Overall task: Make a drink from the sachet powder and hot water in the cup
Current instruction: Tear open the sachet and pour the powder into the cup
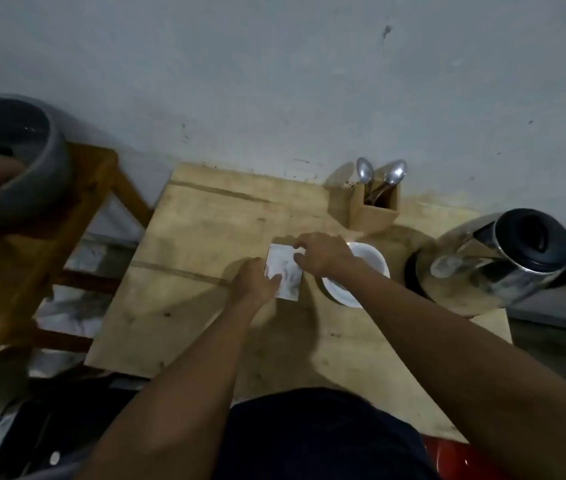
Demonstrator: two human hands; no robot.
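A white sachet (285, 273) is held above the middle of the wooden table (188, 271). My left hand (255, 280) pinches its lower left edge. My right hand (321, 256) grips its upper right corner. Just right of the sachet stands a white cup (369, 261), partly covered by my right wrist. A steel kettle (496, 258) with a black lid sits on its base at the table's right edge.
A wooden holder (373, 211) with two metal spoons (382, 174) stands by the wall behind the cup. At the left, a grey bowl (14, 161) rests on a wooden stool (32, 254). The wall runs close behind the table.
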